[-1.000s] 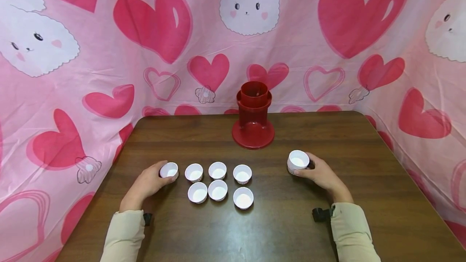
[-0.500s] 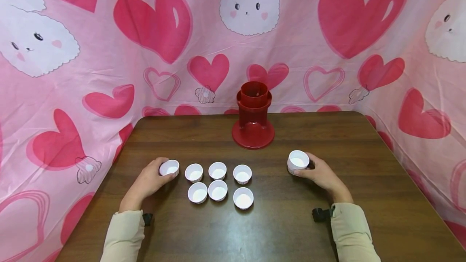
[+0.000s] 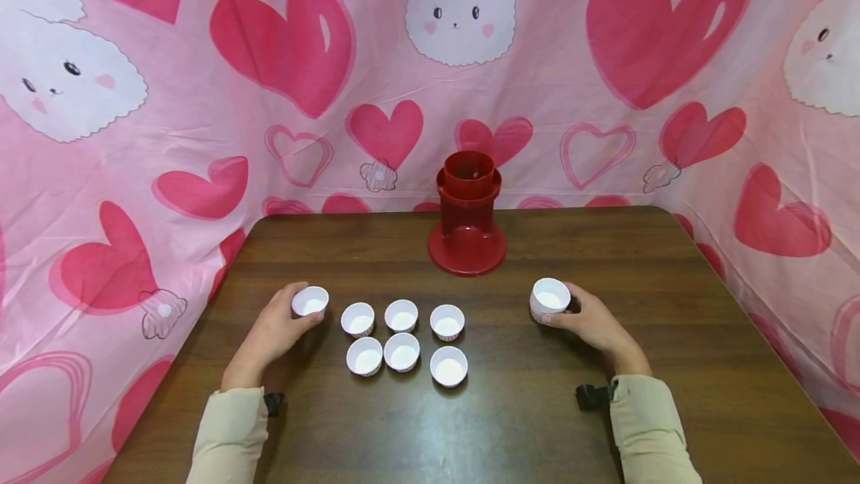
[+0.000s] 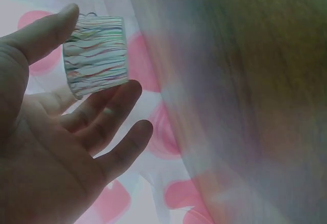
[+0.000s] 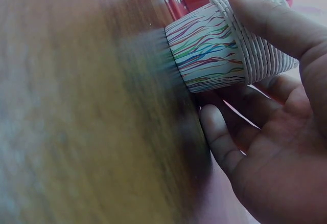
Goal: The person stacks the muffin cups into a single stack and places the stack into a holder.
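Observation:
In the head view, my left hand [image 3: 270, 333] pinches a white paper baking cup [image 3: 310, 302] at the table's left side. The left wrist view shows that cup [image 4: 97, 55], streaked with coloured lines, between thumb and fingers, raised off the wood. On the right, my right hand [image 3: 596, 322] grips a nested stack of baking cups [image 3: 549, 299]. Several rolled rims show along this stack [image 5: 209, 52] in the right wrist view, its base close over the table. Between the hands, several single baking cups [image 3: 402, 352] stand upright in two loose rows.
A red cylindrical holder [image 3: 467, 249] with a round base stands at the back middle of the brown wooden table [image 3: 510, 409]. Pink cloth [image 3: 295, 140] printed with hearts and rabbits hangs behind and along both sides.
My left hand has lifted its baking cup a little, up and slightly left in the head view. The right hand and its stack stay put, as do the cups between.

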